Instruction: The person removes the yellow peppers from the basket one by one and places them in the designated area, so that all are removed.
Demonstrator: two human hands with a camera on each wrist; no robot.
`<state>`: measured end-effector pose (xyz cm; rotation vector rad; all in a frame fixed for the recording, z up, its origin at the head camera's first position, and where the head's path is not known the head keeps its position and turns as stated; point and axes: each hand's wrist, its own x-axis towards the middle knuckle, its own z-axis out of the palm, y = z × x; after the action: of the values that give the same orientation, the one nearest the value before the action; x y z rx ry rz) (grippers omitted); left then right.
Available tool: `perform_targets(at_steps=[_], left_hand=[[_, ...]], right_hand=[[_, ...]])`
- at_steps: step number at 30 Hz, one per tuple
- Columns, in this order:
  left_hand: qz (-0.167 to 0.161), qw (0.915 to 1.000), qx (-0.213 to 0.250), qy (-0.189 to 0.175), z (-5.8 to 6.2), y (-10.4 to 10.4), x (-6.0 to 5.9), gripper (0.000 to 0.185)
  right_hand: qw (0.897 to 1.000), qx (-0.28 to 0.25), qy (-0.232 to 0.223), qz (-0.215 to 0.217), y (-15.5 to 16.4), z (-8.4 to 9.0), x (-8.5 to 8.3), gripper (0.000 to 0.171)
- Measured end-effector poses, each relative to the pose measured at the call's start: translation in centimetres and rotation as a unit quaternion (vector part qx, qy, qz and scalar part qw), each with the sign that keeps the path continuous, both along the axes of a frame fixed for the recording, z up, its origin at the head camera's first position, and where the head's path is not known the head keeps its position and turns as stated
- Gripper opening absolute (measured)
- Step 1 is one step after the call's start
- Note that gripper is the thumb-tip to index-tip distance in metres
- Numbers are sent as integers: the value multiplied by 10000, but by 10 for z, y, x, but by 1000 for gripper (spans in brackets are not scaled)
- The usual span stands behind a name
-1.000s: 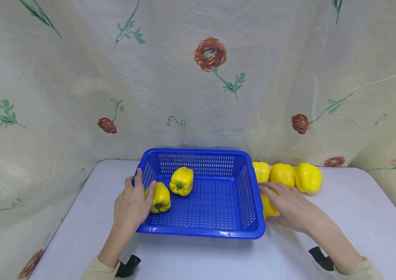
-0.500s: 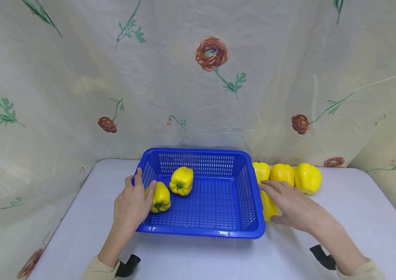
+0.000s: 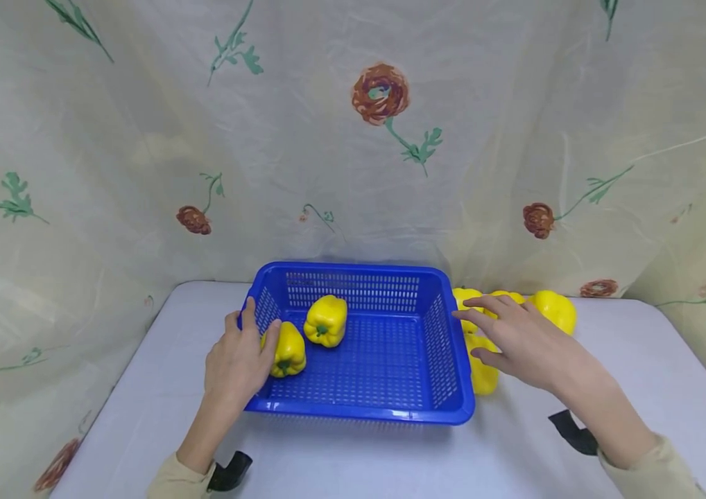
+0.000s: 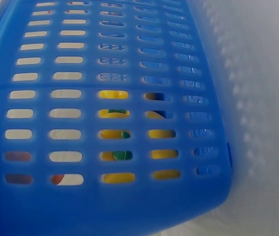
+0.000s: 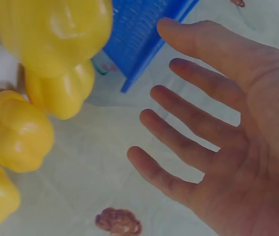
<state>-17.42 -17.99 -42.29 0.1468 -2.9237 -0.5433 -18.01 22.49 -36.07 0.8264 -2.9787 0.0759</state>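
My left hand grips the left rim of a blue slotted plastic basket, its thumb over the inside. Within the basket lie two yellow bell peppers: the front-left pepper is partly covered by my thumb, and another pepper sits just behind it. In the left wrist view the basket's slotted wall fills most of the picture. My right hand hovers over yellow peppers at the basket's right side, fingers spread, holding nothing. The nearest pepper lies by the basket wall, partly hidden by that hand.
Behind my right hand, a row of yellow peppers stands along the table's back edge, including a pepper at its right end. All rest on a white-covered table. A flower-printed curtain hangs behind it.
My right hand has let go of the nearest pepper and lifted up and back from it, its fingers spreading. The left hand stays on the basket rim.
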Motion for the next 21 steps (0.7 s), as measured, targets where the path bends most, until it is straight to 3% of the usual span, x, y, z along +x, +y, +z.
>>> perform_targets(at_steps=[8,16,21], left_hand=[[-8,10000,-4,12,0,-1,-2,74],[1,10000,13,9,0,-1,-2,74],[11,10000,7,28,-1,0,-2,73]], right_hand=[[9995,-129,206,222,-24,16,-6,51],[9951,-91,279,940,-60,11,-17,47],[9930,-131,316,1129,-76,15,-24,47]])
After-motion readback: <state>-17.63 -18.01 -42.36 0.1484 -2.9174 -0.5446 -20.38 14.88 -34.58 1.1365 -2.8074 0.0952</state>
